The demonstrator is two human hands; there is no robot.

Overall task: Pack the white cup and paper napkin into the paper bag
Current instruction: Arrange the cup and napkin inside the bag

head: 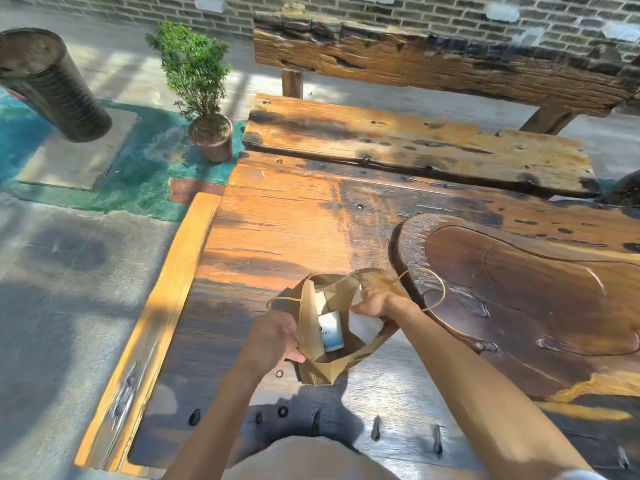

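Your two hands are apart, one on each side of the paper bag (322, 370). The bag stands on the wooden table (277, 220), close to you, with its mouth wide open.

Your left hand (273, 336) is on the left side of the bag. Its fingers are curled and they pinch the left edge of the bag, with the thumb showing just below the rim.

Your right hand (375, 304) is at the top right of the bag. Its fingers are bent over the rim and hold it there. A white sheet, which looks like the paper napkin (363, 327), sits right under this hand, inside the bag. You cannot tell if the fingers touch the napkin or only the bag.

The white cup (331, 330) is already inside the bag. It lies tilted near the middle, and it has some blue on it.

The bag's string handles (434, 285) flop out at the sides; the right one loops onto a dark wooden tray (519, 292) just beside the bag.

Past the table there is a wooden bench (433, 64), a small potted plant (204, 91) on the ground, and a brick wall (433, 15).
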